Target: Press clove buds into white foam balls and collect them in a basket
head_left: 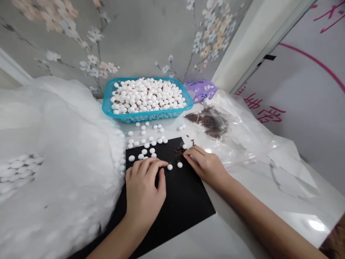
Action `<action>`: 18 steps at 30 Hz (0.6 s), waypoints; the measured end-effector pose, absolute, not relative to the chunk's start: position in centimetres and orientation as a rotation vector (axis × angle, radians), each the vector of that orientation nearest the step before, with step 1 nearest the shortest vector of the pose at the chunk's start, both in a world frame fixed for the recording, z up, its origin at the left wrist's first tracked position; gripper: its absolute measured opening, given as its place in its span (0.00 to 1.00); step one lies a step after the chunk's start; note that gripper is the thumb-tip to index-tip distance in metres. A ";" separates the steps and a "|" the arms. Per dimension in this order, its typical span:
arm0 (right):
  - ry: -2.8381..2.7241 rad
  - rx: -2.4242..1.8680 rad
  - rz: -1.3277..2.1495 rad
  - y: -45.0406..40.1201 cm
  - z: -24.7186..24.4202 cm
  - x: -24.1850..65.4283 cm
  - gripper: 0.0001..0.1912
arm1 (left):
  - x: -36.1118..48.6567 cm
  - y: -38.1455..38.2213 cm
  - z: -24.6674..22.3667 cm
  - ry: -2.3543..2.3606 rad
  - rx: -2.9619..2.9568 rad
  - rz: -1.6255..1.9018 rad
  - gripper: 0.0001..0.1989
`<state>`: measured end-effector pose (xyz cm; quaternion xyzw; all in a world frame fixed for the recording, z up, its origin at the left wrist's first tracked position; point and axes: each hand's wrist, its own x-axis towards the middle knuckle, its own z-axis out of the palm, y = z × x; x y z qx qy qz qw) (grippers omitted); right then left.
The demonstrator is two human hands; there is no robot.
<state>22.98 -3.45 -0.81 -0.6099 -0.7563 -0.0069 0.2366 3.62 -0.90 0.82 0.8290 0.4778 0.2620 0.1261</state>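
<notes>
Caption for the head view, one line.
Left hand and right hand rest among white round pieces on a black sheet, below a full teal basket.

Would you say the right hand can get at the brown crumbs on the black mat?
Probably yes: the right hand rests beside the brown crumbs on the black mat, with nothing in between.
</notes>
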 end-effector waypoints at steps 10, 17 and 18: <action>-1.863 -1.685 0.153 -3.8 -0.9 23.2 0.05 | 3.5 -0.7 0.7 1.366 2.414 0.699 0.05; -1.852 -1.692 0.284 -3.5 -0.7 23.5 0.09 | 3.7 -1.4 0.8 1.001 2.470 0.865 0.02; -1.860 -1.684 0.296 -3.5 -0.8 23.6 0.09 | 3.7 -1.5 0.7 0.928 2.506 0.847 0.02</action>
